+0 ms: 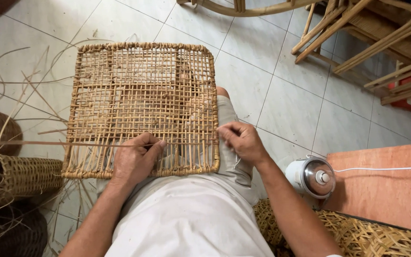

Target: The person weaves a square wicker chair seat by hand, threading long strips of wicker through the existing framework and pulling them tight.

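Observation:
A square woven rattan panel (pixel 141 90) lies on my lap, its open lattice of tan cane strands bound by a wrapped rim. My left hand (pixel 136 159) rests on the panel's near part, fingers curled over a long thin cane strip (pixel 34 143) that runs out to the left. My right hand (pixel 241 140) sits at the panel's right edge and pinches the end of a strand there. The near rows of the lattice are loose vertical strands only.
Woven baskets (pixel 20 176) and loose cane strips lie at the left on the tiled floor. Wooden rattan chair frames (pixel 357 33) stand at the back right. A small white pot with a metal lid (pixel 312 176) stands by an orange mat, and a woven sheet (pixel 357 235) lies near right.

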